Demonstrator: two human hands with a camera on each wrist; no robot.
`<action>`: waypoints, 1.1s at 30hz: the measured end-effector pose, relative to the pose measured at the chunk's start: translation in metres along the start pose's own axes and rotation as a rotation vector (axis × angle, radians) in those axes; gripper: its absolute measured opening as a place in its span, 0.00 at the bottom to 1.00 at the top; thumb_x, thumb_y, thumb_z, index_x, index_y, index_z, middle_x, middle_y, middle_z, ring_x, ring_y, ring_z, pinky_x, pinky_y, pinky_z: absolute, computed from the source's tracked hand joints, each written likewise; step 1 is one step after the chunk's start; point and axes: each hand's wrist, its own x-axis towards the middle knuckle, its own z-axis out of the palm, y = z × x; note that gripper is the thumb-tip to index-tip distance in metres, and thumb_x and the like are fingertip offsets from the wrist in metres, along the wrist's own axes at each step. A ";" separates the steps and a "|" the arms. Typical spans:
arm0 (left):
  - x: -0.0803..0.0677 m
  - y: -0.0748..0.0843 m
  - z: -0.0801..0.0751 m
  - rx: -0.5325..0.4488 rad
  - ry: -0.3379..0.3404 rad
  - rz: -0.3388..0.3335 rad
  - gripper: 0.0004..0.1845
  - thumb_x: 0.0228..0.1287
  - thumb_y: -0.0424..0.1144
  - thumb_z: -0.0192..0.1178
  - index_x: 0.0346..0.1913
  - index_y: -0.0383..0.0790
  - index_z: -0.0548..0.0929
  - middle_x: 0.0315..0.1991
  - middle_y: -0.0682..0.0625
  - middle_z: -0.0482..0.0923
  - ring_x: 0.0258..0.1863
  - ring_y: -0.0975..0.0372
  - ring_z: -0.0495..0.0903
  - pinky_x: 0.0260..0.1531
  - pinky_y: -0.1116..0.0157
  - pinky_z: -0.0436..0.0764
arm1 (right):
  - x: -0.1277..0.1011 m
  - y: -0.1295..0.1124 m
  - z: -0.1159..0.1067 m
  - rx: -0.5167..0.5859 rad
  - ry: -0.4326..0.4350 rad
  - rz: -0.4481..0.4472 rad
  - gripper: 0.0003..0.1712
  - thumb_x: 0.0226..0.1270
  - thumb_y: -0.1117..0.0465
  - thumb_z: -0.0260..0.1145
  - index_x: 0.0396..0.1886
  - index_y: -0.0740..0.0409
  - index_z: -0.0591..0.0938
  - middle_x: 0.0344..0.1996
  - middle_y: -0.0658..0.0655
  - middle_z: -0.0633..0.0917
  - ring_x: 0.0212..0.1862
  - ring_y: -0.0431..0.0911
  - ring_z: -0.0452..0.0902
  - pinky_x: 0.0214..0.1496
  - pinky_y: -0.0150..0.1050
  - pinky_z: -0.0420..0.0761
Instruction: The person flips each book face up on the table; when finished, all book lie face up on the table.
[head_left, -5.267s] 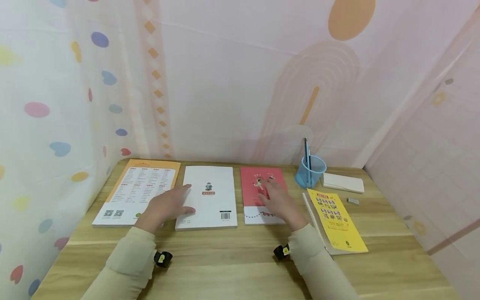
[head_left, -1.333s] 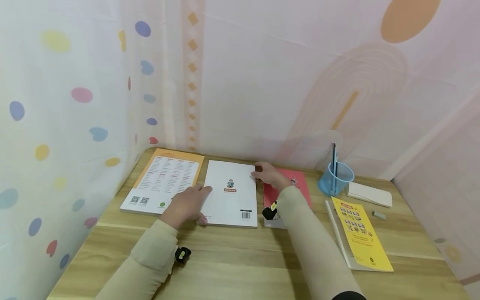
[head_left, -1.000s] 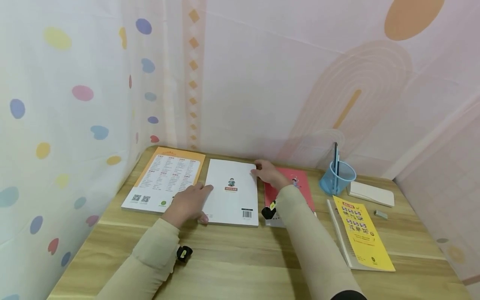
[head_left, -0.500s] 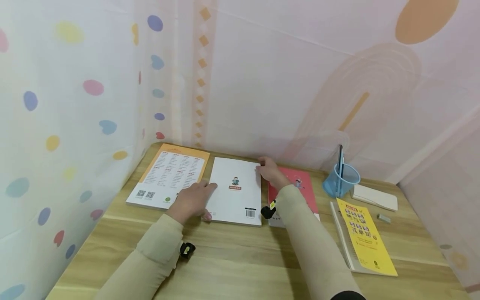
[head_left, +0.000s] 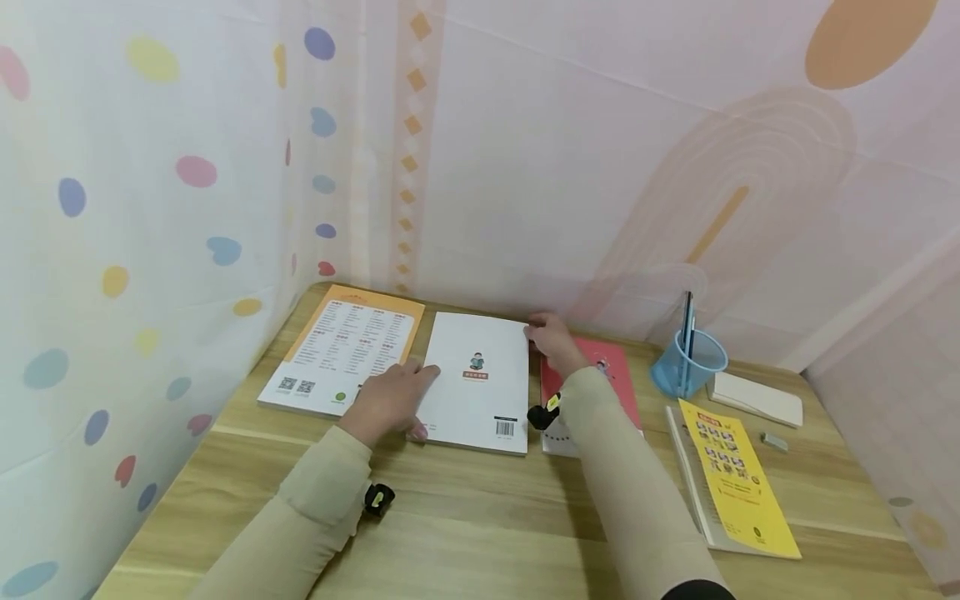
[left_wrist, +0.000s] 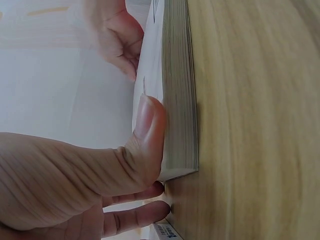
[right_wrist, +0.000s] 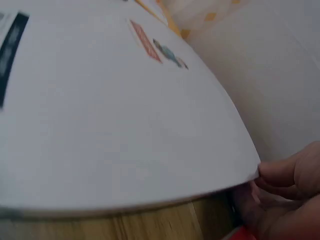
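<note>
A thick white paperback book [head_left: 480, 396] lies back cover up in the middle of the table, a small figure and a barcode printed on it. My left hand [head_left: 390, 402] holds its near left corner. In the left wrist view the thumb [left_wrist: 150, 120] is bent over the corner, the other fingers beside the left edge. At the far right corner, my right hand [head_left: 558, 342] pinches the book between thumb and fingers. The right wrist view shows the white cover [right_wrist: 125, 115] bowed, its corner slightly raised. A red book [head_left: 618, 375] lies partly hidden under the right forearm.
An orange and white book [head_left: 352, 350] lies to the left. At the right are a blue pen cup [head_left: 690, 367] holding pens, a white folded pad [head_left: 756, 398], a grey eraser [head_left: 774, 442] and a yellow-covered book [head_left: 742, 483]. Patterned cloth hangs behind the table [head_left: 465, 533].
My right hand has gone from above the red book to the white book's far right corner. My left hand has settled at its near left corner. The head view has shifted left.
</note>
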 end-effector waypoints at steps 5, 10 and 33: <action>-0.001 0.000 -0.002 0.003 -0.004 -0.006 0.57 0.39 0.49 0.81 0.75 0.38 0.66 0.69 0.34 0.68 0.61 0.41 0.73 0.51 0.41 0.80 | 0.004 0.000 -0.007 -0.047 -0.042 0.011 0.25 0.78 0.56 0.61 0.68 0.62 0.76 0.62 0.61 0.78 0.57 0.54 0.76 0.67 0.49 0.74; -0.006 0.000 0.000 0.011 -0.027 -0.018 0.58 0.39 0.50 0.80 0.76 0.40 0.64 0.70 0.35 0.67 0.60 0.42 0.74 0.51 0.38 0.78 | 0.003 0.005 -0.010 -0.046 -0.089 0.088 0.29 0.74 0.47 0.65 0.68 0.56 0.77 0.61 0.56 0.79 0.60 0.53 0.77 0.73 0.55 0.66; -0.021 -0.004 -0.009 -0.027 -0.124 -0.193 0.26 0.50 0.50 0.79 0.37 0.31 0.81 0.27 0.46 0.77 0.27 0.57 0.74 0.30 0.57 0.81 | 0.008 0.008 0.011 0.089 -0.043 0.026 0.21 0.74 0.55 0.67 0.60 0.62 0.82 0.57 0.59 0.80 0.52 0.53 0.81 0.60 0.45 0.80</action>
